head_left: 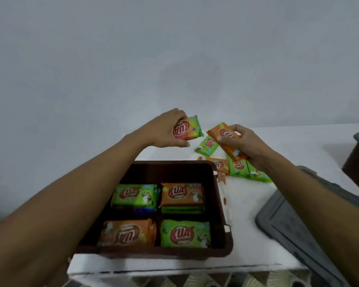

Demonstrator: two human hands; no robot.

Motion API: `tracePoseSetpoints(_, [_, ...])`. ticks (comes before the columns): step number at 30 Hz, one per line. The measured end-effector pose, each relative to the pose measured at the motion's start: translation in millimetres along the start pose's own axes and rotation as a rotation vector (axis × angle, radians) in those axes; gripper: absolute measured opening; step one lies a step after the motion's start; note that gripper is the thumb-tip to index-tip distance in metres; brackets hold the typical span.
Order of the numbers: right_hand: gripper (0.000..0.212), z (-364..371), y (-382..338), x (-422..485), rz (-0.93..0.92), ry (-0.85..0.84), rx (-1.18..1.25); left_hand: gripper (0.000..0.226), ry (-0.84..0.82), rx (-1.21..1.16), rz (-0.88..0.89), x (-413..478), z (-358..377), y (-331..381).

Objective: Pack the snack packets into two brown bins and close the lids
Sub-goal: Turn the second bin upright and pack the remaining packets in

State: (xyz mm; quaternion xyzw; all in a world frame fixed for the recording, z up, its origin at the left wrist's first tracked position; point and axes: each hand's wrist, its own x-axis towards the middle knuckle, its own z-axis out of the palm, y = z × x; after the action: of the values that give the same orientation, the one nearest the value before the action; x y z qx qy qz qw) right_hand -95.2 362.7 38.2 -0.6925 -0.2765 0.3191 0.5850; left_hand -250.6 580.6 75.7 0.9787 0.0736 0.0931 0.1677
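Observation:
An open brown bin (pixel 220 206) stands on the white table in front of me, holding four stacks of green and orange snack packets (pixel 182 194). Beyond its far rim, my left hand (pixel 164 129) is shut on a green and red snack packet (pixel 190 128) held in the air. Beside it, my right hand (pixel 247 141) grips an orange snack packet (pixel 226 139), tilted. Under my right hand, several loose green and orange packets (pixel 237 166) lie on the table.
A grey lid (pixel 288 220) lies on the table at the right, partly under my right forearm. A second brown bin (pixel 356 164) with a grey lid stands at the far right edge. The white table (pixel 243 241) ends just below the near bin. A pale wall is behind.

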Motion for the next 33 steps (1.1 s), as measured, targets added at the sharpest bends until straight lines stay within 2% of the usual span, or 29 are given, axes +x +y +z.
tracePoseSetpoints(1, [0.073, 15, -5, -6, -0.021, -0.021, -0.063, 0.064, 0.005, -0.019, -0.002, -17, -7, -7])
tracePoseSetpoints(3, [0.077, 39, -12, -17, -0.052, -0.044, -0.236, 0.064, -0.018, -0.048, -0.019, -47, -16, -16])
tracePoseSetpoints(6, [0.068, 68, -20, -31, -0.118, -0.087, -0.525, 0.068, -0.080, -0.033, -0.043, -83, -20, -24])
tracePoseSetpoints(12, [0.060, 101, -10, -53, -0.334, -0.325, -1.001, 0.068, -0.155, 0.053, -0.029, -128, -5, -29])
tracePoseSetpoints(16, [0.070, 116, 8, -59, -0.407, -0.305, -1.297, 0.061, -0.155, 0.209, 0.032, -149, 13, -33])
tracePoseSetpoints(18, [0.069, 117, 17, -60, -0.516, -0.277, -1.398, 0.059, -0.175, 0.320, 0.051, -155, 21, -36])
tracePoseSetpoints(20, [0.060, 116, 20, -59, -0.600, -0.254, -1.432, 0.065, -0.213, 0.447, 0.059, -157, 26, -37])
tracePoseSetpoints(26, [0.057, 118, 24, -62, -0.576, -0.228, -1.462, 0.070, -0.222, 0.633, 0.061, -159, 32, -37])
tracePoseSetpoints(33, [0.058, 120, 26, -60, -0.535, -0.143, -1.453, 0.068, -0.236, 0.544, 0.100, -158, 35, -40])
